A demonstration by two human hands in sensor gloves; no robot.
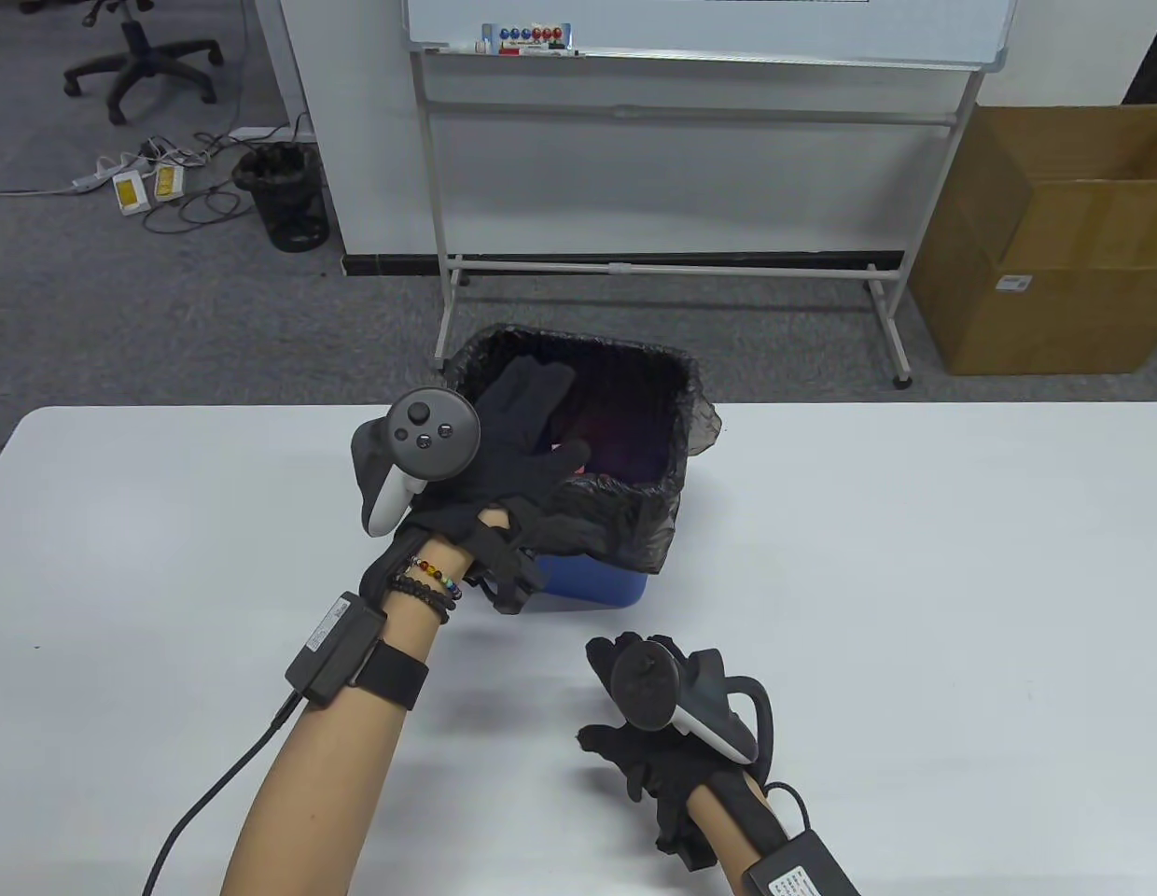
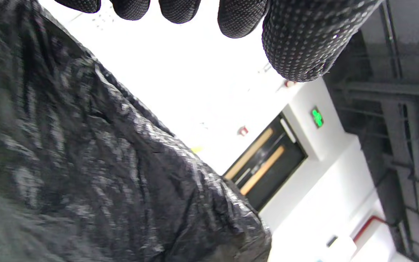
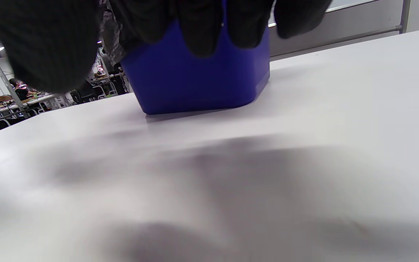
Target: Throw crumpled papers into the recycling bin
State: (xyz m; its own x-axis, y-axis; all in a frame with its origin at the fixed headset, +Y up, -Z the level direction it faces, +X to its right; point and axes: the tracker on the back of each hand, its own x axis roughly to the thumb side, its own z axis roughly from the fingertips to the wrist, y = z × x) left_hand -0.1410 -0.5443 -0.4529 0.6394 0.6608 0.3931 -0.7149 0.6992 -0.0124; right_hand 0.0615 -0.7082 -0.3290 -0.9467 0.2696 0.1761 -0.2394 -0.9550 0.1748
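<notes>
The left hand [image 1: 513, 448] is hanging over the near left corner of the blue recycling bin [image 1: 592, 583], fingers [image 2: 296, 47] spread wide and holding nothing. The bin (lined with a black trash bag [image 1: 625, 523]) is sitting at the far edge of the white table [image 1: 914, 579]. Something reddish is showing inside it, can't tell if that's crumpled paper. The right hand [image 1: 662, 737] is hovering low over the table just near of the bin, fingers [image 3: 198, 29] curled loosely with nothing in them.
</notes>
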